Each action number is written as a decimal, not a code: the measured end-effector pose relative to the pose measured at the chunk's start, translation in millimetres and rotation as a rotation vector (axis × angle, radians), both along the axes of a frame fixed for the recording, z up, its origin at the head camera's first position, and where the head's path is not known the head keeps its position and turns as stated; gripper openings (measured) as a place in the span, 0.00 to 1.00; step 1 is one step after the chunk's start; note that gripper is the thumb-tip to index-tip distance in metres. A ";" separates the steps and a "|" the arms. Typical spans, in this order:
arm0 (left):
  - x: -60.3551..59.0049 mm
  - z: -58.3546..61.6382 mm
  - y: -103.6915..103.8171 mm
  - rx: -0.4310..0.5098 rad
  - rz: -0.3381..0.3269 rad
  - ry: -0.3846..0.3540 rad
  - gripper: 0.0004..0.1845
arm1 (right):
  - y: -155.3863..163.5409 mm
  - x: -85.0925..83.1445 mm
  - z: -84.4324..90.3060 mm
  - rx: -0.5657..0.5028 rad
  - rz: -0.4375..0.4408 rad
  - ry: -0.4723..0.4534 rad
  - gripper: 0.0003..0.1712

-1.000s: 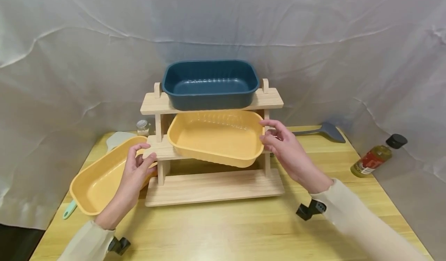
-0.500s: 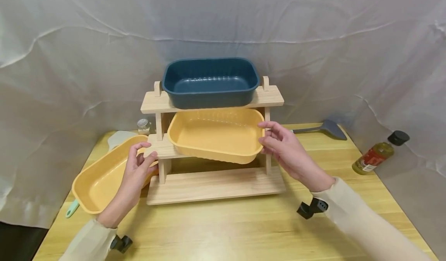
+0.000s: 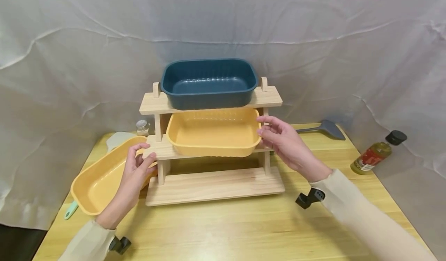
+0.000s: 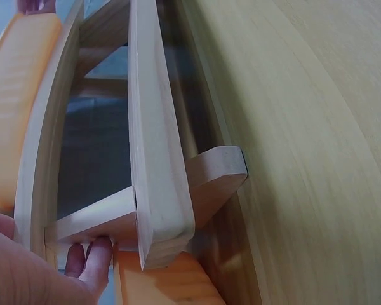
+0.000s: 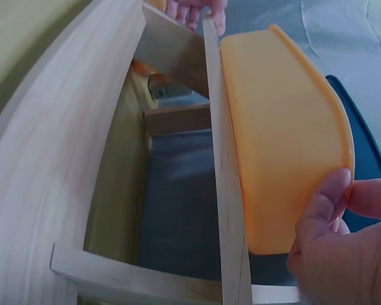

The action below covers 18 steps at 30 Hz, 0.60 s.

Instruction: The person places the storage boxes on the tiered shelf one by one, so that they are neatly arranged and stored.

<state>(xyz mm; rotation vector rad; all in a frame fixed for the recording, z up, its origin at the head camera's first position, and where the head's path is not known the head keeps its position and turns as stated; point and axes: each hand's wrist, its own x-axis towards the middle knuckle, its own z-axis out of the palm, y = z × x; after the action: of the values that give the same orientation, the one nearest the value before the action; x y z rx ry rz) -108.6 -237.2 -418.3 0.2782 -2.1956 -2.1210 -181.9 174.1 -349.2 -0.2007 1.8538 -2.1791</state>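
Observation:
A wooden three-tier shelf rack (image 3: 216,185) stands on the table. On its middle board sits a yellow rectangular bin (image 3: 214,131), whose right rim my right hand (image 3: 287,143) pinches between thumb and fingers; the right wrist view shows the thumb on the bin's outer wall (image 5: 286,140). My left hand (image 3: 134,172) grips the left end of that same board, thumb on top, with fingertips under it against the side support (image 4: 105,219) in the left wrist view. The top board carries a dark blue bin (image 3: 209,84).
A second yellow bin (image 3: 101,179) lies left of the rack, partly behind my left arm, over a spatula with a mint handle (image 3: 71,210). Behind stands a small glass jar (image 3: 143,127). To the right are a dark turner (image 3: 331,129) and an oil bottle (image 3: 374,156).
The right side of the yellow bin has swung back onto the middle board, so its front edge now runs nearly parallel to it. My right hand moved with it; my left hand kept its grip.

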 end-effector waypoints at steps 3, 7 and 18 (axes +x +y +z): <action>-0.1 -0.6 -0.4 0.000 -0.003 -0.001 0.18 | -0.3 -5.1 -0.9 -0.002 -0.007 -0.011 0.28; 0.3 -0.9 -0.8 0.002 0.003 -0.005 0.18 | -0.8 -12.5 -1.9 0.009 0.002 -0.020 0.29; 0.4 -0.1 0.5 0.006 -0.001 0.011 0.17 | 1.0 -25.7 -0.9 -0.006 0.020 -0.027 0.27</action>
<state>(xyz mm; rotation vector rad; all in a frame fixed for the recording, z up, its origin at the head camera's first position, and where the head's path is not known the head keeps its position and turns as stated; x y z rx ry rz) -108.3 -236.7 -418.5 0.2645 -2.1843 -2.1249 -207.6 175.2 -350.1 -0.1888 1.8234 -2.1636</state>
